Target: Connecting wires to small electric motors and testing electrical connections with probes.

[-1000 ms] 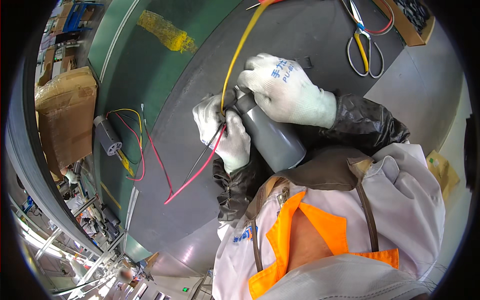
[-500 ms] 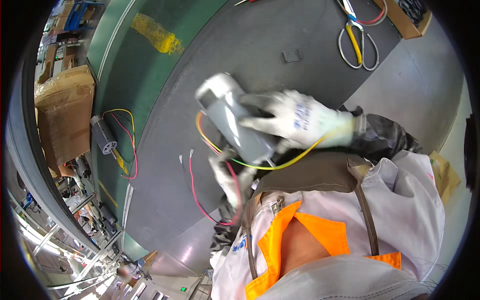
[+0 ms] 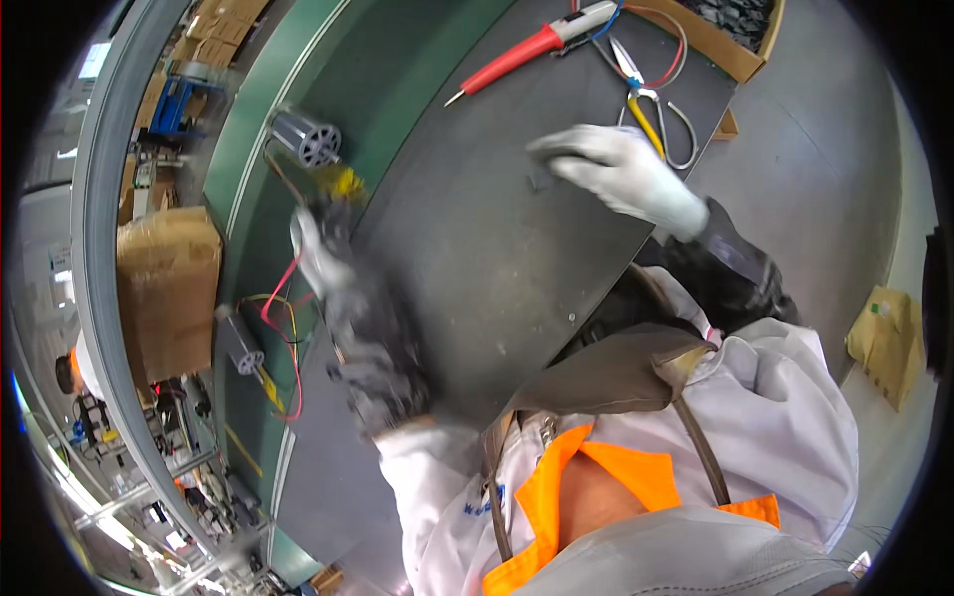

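Note:
A grey cylindrical motor (image 3: 306,139) lies on the green conveyor at the upper left, its vented end turned to the right. My left hand (image 3: 320,253), gloved in white with dark fingers, is just below it and closed around the motor's wires. A pink-red loop of wire (image 3: 270,310) hangs out beside that hand; motion smears the fingertips. Over the dark mat, my right hand (image 3: 621,174) is open and holds nothing, fingers stretched leftward. A small dark square piece (image 3: 540,180) lies on the mat just under its fingertips.
A second wired motor (image 3: 240,343) lies lower on the conveyor. A red pen-shaped tool (image 3: 517,58) and yellow-handled scissors (image 3: 646,114) lie at the mat's far side. Beyond them stands an open carton (image 3: 740,58) of dark pieces. A big cardboard box (image 3: 169,293) stands left of the conveyor.
The motor has gone from between my hands to the conveyor at the upper left. My right hand has let go of it and moved up and right; my left has reached far forward.

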`<state>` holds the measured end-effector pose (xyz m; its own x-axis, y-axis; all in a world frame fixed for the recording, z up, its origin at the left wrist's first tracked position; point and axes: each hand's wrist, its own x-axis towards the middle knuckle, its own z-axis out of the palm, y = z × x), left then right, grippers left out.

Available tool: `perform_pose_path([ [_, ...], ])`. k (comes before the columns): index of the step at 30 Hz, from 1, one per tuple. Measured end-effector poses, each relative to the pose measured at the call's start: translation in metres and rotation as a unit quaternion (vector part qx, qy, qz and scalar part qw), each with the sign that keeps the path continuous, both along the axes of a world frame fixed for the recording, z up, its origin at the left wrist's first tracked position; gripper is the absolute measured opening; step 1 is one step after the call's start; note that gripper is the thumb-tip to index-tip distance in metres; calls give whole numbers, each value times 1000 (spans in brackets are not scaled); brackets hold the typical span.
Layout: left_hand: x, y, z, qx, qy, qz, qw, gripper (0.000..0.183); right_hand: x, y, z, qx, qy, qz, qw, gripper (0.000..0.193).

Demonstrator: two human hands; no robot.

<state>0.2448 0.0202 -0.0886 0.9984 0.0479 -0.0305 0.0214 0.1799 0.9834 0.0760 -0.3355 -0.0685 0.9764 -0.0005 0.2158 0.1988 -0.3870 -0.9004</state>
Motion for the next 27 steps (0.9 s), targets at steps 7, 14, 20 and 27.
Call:
perform_pose_path([
  [7, -225, 53, 45, 154, -4, 79, 985, 27, 35, -92, 47, 223, -86, -236, 942, 42],
  [14, -327, 22, 52, 219, -72, 96, 968, 25, 68, -40, 103, 309, 77, -13, 948, 28],
  [20, -343, 14, 73, 139, -66, 295, 943, 27, 49, 39, 92, 170, 210, 180, 946, 35],
  [27, -318, -15, 72, -142, 235, -21, 961, 30, 14, 92, 43, 66, 248, 346, 903, 30],
])
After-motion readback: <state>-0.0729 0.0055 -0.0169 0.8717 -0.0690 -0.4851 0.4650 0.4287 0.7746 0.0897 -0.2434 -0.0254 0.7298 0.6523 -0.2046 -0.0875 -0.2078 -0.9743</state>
